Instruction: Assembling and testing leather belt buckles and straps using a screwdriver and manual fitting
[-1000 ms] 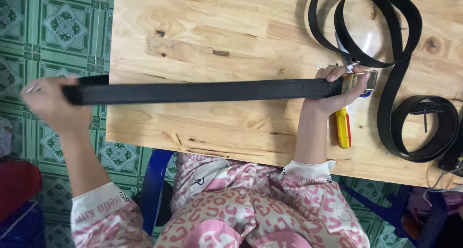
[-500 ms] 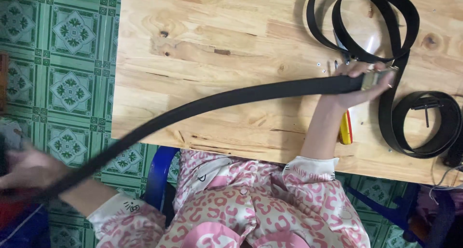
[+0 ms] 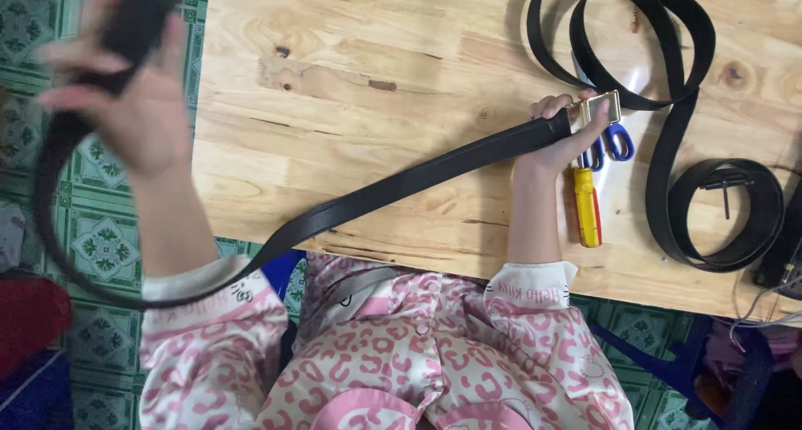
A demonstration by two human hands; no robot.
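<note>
A long black belt runs from the wooden table off its near edge and loops up to the left. My right hand pins the belt's end with the gold buckle against the tabletop. My left hand is raised over the tiled floor, left of the table, gripping the belt's other end; it is blurred. The belt sags in a curve below my left arm.
A yellow-handled tool and blue-handled scissors lie just right of my right hand. A looped black belt and a coiled black belt rest on the table's right side. Green patterned floor tiles lie at left.
My left hand swung from low at the left up to the top left, carrying the belt end, so the belt now hangs in a loop. My right hand stayed on the buckle.
</note>
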